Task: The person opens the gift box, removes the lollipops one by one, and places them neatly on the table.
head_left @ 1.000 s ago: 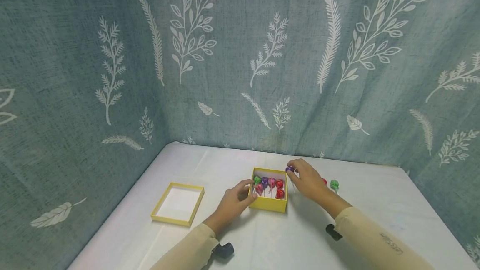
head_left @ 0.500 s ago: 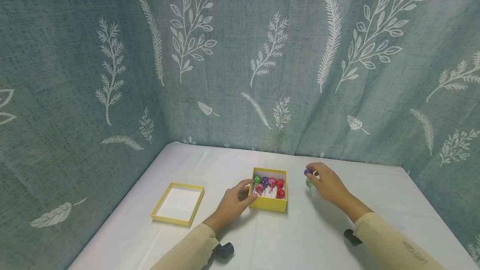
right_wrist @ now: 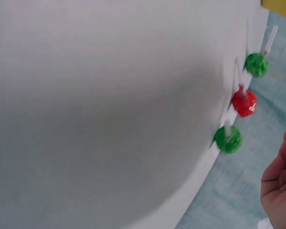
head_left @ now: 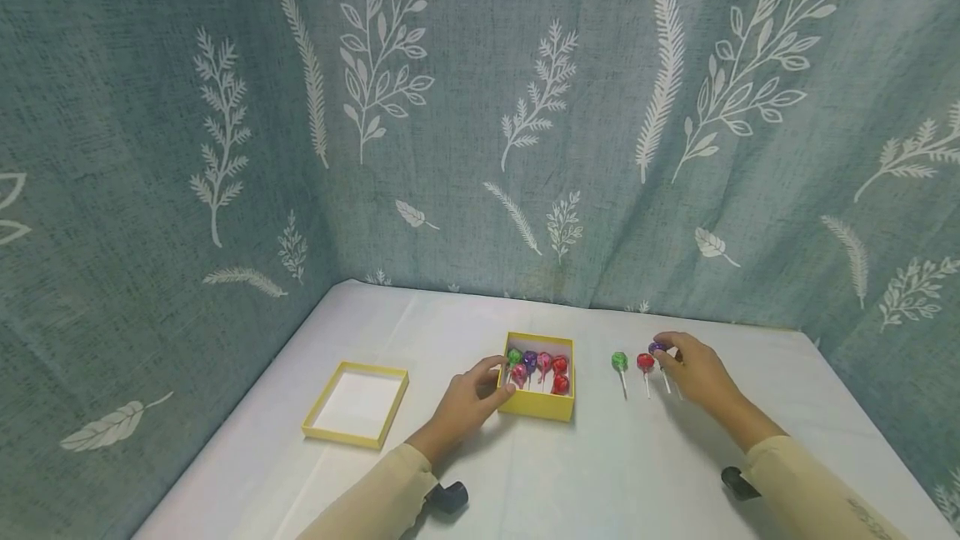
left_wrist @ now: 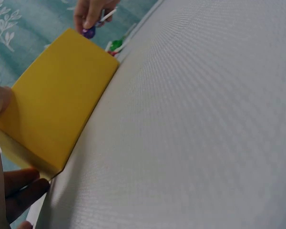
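Note:
A yellow box (head_left: 537, 407) holds several lollipops in red, pink, purple and green. My left hand (head_left: 491, 387) grips the box's left side; in the left wrist view its fingers (left_wrist: 20, 190) curl under the box (left_wrist: 57, 100). My right hand (head_left: 670, 359) pinches a purple lollipop (head_left: 657, 347) low over the table, right of the box. A red lollipop (head_left: 645, 361) and a green lollipop (head_left: 619, 361) lie just left of it. The right wrist view shows that green lollipop (right_wrist: 256, 64), the red lollipop (right_wrist: 244, 102) and a second green lollipop (right_wrist: 228, 139) in a row.
The yellow lid (head_left: 356, 407) lies upturned on the white table (head_left: 570, 482), left of the box. Teal cloth walls with a leaf print (head_left: 480, 107) close the table in at the back and both sides.
My right hand has carried the purple lollipop from over the box's far right corner out to the right, past the green and red lollipops. The left hand and box have not moved.

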`<state>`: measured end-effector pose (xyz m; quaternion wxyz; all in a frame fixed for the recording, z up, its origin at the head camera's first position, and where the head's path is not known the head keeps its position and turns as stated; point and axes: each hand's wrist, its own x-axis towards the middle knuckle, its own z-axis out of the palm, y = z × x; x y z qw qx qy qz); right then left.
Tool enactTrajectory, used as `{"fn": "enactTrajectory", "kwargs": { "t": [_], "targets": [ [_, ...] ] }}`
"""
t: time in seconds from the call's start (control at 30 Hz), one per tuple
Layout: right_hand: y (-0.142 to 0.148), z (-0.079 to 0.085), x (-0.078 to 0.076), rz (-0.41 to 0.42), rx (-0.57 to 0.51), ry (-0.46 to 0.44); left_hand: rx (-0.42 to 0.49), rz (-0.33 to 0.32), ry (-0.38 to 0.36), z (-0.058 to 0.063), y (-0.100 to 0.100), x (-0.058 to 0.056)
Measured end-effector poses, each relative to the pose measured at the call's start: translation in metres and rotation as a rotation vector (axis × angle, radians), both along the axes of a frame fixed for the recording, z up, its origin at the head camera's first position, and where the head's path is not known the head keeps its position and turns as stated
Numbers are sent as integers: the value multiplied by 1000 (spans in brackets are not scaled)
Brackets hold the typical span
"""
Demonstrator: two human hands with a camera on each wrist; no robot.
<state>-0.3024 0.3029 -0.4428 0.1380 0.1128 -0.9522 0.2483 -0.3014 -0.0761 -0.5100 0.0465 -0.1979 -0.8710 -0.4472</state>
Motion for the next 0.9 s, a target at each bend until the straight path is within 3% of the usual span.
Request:
{"fn": "enactTrajectory", "kwargs": {
  "t": [0.53, 0.9],
  "targets": [
    [36, -9, 3, -94, -21, -84, 4, -8, 9, 1, 1, -2],
    [55, -13, 1, -85, 9, -122, 8, 1, 4, 0, 0, 1]
  ]
}}
